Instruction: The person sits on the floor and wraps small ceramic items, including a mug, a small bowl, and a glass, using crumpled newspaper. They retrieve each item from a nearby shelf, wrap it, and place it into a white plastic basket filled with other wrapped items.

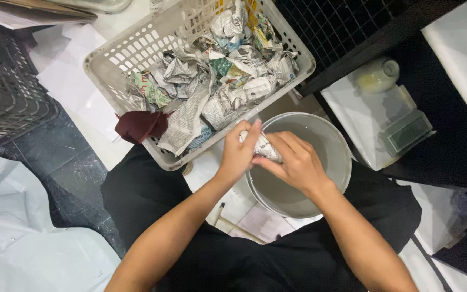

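Both hands gripped one small bundle wrapped in crumpled newspaper (264, 147) over the round grey plastic bucket (337, 157): the left hand (237, 154) curled around its end, the right hand (297, 164) clasping its side, beside the pale plastic basket (115, 51) of newspaper-wrapped pieces.

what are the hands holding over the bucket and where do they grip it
Both hands hold one small newspaper-wrapped bundle above the grey bucket. The left hand pinches its left end; the right hand wraps over its right side. What is inside cannot be told.

hands (268, 157) around newspaper bundle (266, 147) over bucket (341, 157)
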